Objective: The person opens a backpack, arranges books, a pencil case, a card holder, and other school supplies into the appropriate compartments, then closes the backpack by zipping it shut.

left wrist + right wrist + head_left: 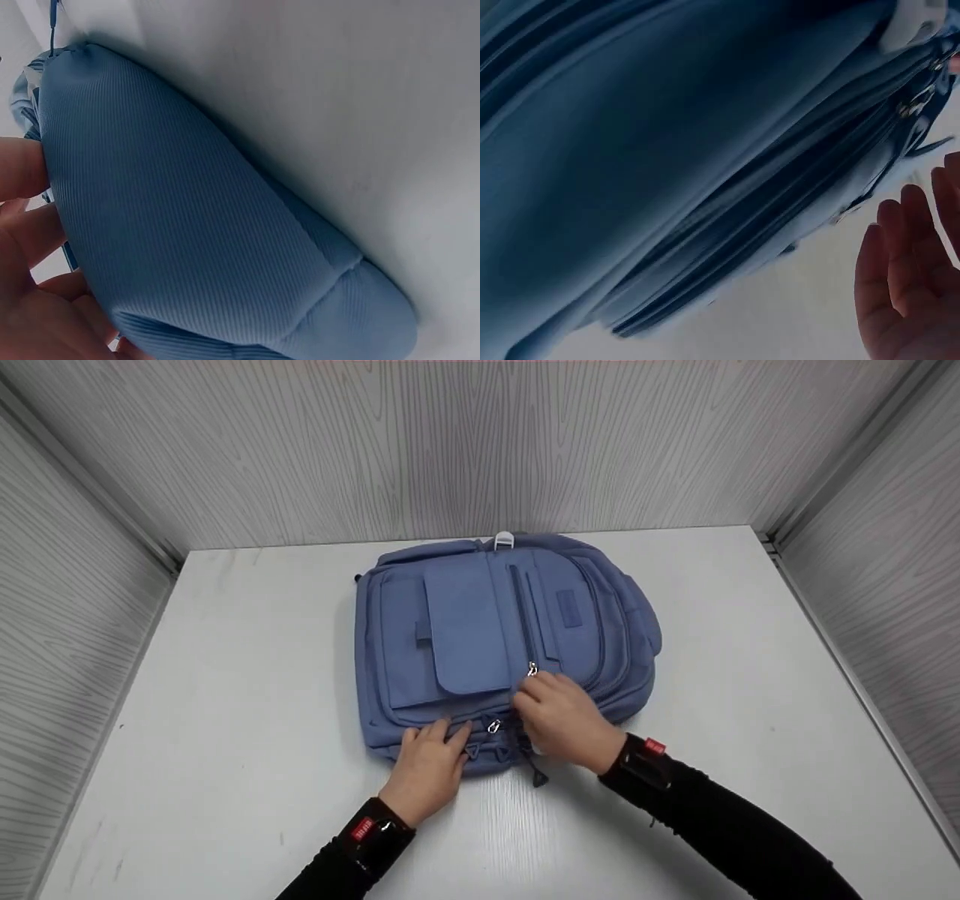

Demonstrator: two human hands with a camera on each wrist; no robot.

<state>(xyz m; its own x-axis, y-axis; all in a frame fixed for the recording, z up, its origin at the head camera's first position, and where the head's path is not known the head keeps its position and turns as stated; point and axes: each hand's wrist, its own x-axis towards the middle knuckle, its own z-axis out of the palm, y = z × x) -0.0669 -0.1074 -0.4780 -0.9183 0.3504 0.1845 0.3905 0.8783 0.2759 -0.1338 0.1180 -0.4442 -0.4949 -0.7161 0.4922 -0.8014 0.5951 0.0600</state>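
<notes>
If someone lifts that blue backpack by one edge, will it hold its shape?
Probably not: the blue backpack lies flat and looks soft, so it would likely sag. Its ribbed fabric seems grippy rather than slippery. Lying flat, it should slide, not roll.

Plain blue backpack (502, 645), white table (247, 675), black sleeves (742, 832)

Right hand (564, 720) fingertips hidden; backpack (667, 150) cut off
</notes>
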